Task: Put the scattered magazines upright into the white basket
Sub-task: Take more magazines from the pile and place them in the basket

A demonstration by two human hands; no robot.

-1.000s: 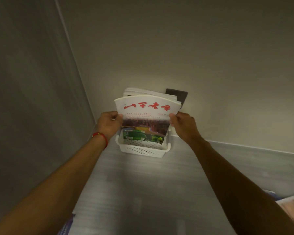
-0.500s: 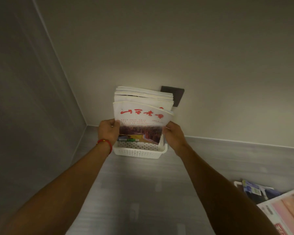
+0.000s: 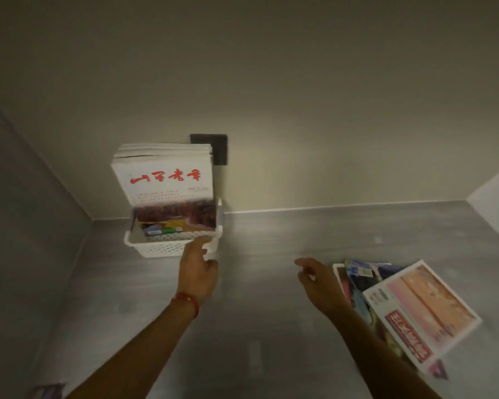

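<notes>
We judged the moment to fall between two magazines: one stood in the white basket (image 3: 167, 247), and neither hand held anything. Our left hand (image 3: 198, 270) hovered at the basket's near right corner, fingers loosely extended and apparently brushing the rim, though motion blur there kept us from being sure of contact. Our right hand (image 3: 319, 282) hung relaxed and partly spread above the grey shelf (image 3: 271, 326), its fingers just beside the pile of scattered magazines (image 3: 360, 279) at the right.

The next move, as we saw it, called for the right hand to take the topmost one, the pink-covered magazine (image 3: 424, 309), which lay flat and skewed across the darker covers beneath it. It would need lifting by an edge, turning upright, and sliding in front of the others without buckling; a steadying left hand on the basket seemed sensible.

The basket sat in the back left corner, against the wall and below a dark wall plate (image 3: 213, 145). A stack of magazines stood upright in it, leaning slightly back. The front magazine (image 3: 164, 182) showed a white cover with red characters above a dark photograph, its lower part tucked behind the perforated front wall. Another cover (image 3: 48, 391) peeked in at the lower left edge.
</notes>
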